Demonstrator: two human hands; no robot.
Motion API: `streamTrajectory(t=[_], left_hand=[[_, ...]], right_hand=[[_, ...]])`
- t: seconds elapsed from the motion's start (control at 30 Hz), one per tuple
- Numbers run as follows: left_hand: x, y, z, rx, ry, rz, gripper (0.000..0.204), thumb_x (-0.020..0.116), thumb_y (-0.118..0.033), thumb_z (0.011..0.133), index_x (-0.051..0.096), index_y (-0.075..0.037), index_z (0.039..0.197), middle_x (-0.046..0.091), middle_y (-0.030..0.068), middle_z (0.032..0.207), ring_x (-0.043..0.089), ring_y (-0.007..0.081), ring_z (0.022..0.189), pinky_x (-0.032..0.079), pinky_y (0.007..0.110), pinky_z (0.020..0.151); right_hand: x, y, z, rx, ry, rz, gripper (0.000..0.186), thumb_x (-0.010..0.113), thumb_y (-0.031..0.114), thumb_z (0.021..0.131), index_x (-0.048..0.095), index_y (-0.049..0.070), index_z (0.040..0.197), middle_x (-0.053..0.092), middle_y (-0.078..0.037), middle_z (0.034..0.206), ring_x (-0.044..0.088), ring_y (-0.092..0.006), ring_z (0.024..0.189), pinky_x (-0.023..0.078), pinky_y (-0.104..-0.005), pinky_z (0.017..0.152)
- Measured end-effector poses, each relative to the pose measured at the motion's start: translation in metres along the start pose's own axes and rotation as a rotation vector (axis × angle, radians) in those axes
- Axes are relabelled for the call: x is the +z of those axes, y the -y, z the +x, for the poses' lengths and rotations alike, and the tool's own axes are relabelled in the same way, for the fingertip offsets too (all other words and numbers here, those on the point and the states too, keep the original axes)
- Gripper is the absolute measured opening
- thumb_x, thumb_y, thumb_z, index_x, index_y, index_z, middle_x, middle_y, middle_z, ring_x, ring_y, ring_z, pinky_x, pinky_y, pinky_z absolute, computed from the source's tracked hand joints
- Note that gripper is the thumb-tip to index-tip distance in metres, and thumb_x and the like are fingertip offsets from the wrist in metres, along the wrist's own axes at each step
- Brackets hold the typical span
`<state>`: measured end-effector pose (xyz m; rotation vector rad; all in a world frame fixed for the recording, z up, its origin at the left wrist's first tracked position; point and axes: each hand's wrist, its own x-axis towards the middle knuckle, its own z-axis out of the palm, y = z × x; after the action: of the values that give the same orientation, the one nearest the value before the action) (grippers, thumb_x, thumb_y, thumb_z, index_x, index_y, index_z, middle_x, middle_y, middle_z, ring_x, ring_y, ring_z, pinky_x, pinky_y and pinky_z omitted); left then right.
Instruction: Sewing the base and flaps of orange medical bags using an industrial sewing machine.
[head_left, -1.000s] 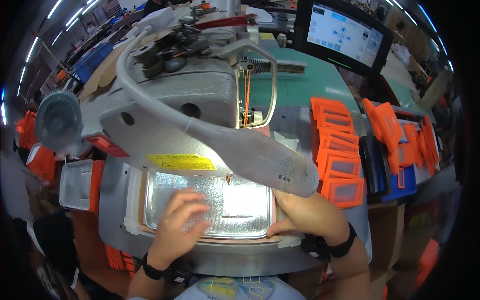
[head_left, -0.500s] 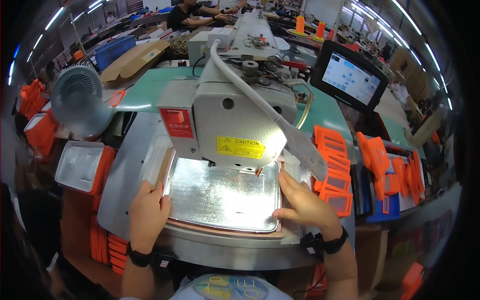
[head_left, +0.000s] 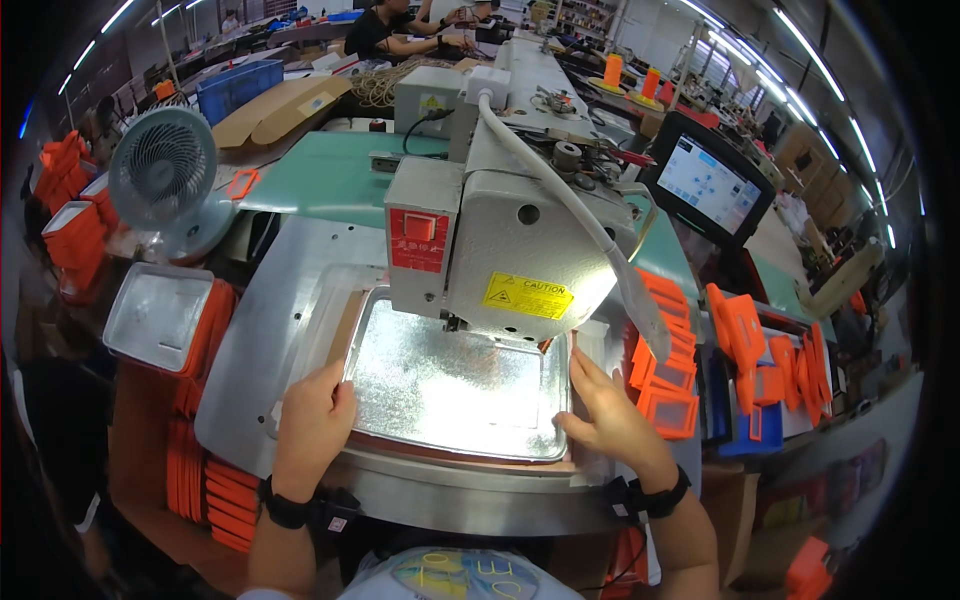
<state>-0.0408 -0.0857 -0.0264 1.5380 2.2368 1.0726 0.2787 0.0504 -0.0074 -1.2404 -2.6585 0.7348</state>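
A shiny silver panel (head_left: 450, 390) with rounded corners and a raised rim lies flat under the head of a large sewing machine (head_left: 540, 250). A thin brownish frame (head_left: 347, 325) borders it. My left hand (head_left: 318, 420) is closed on the panel's left edge, thumb on top, some fingertips hidden. Along the right edge my right hand (head_left: 615, 415) lies with its fingers stretched out, its thumb spread onto the panel near the lower right corner. A rectangular outline shows on the panel's right half. The machine head hides its far edge.
Silver-and-orange pieces (head_left: 160, 315) are stacked at left, beside a fan (head_left: 165, 165). Orange mesh-window pieces (head_left: 668, 410) lie at right, near a blue bin (head_left: 757, 430). A touchscreen (head_left: 710, 180) stands behind them. Another person (head_left: 385, 35) sits at the back.
My view has shifted, so the machine head appears farther right. The rectangular outline on the panel now shows more fully. Both hands keep to the panel's side edges.
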Motion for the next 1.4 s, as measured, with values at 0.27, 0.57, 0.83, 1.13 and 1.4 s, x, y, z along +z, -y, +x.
streamTrajectory(t=[0.27,0.57,0.83,1.13,1.4], left_hand=[[-0.011,0.010,-0.007,-0.066,0.024,-0.199,0.039,0.051,-0.004,0.089,0.058,0.002,0.127,0.065,0.0184,0.092,0.064,0.0227,0.078,0.048,0.033,0.068],[-0.029,-0.022,-0.031,-0.093,-0.209,-1.072,0.059,0.050,-0.004,0.088,0.039,0.006,0.145,0.052,0.0141,0.137,0.052,0.0186,0.123,0.038,0.029,0.106],[0.012,-0.041,-0.068,-0.015,-0.164,-0.911,0.066,0.065,-0.008,0.087,0.034,0.001,0.144,0.051,0.0128,0.133,0.053,0.0226,0.118,0.043,0.035,0.101],[-0.037,0.016,-0.056,-0.364,-0.515,-1.103,0.042,0.054,-0.004,0.084,0.048,0.002,0.125,0.061,0.0124,0.104,0.065,0.0207,0.081,0.053,0.030,0.053],[-0.092,0.099,-0.101,-0.536,-0.736,-1.417,0.035,0.054,-0.006,0.091,0.055,-0.009,0.125,0.062,0.0043,0.110,0.063,0.0150,0.084,0.052,0.026,0.050]], right_hand=[[0.025,-0.007,0.004,-0.045,-0.113,-0.012,0.077,0.068,0.026,0.083,0.035,-0.008,0.143,0.023,-0.035,0.151,0.025,-0.0473,0.142,0.019,-0.0699,0.109],[0.038,0.021,0.033,-0.105,-0.047,-0.176,0.074,0.066,0.025,0.086,0.033,-0.006,0.144,0.031,-0.025,0.150,0.028,-0.0421,0.141,0.017,-0.0753,0.106],[0.045,0.033,0.041,-0.104,-0.053,-0.201,0.070,0.062,0.025,0.089,0.032,-0.006,0.145,0.032,-0.025,0.150,0.031,-0.0393,0.141,0.014,-0.0766,0.105],[0.055,0.071,0.033,-0.286,-0.021,-0.212,0.073,0.064,0.043,0.088,0.043,-0.006,0.138,0.045,-0.025,0.141,0.052,-0.0378,0.123,0.033,-0.0587,0.105],[0.068,0.094,0.041,-0.492,-0.216,0.141,0.028,0.063,0.014,0.087,0.063,-0.001,0.110,0.060,-0.015,0.109,0.063,-0.0345,0.090,0.052,-0.0429,0.072]])
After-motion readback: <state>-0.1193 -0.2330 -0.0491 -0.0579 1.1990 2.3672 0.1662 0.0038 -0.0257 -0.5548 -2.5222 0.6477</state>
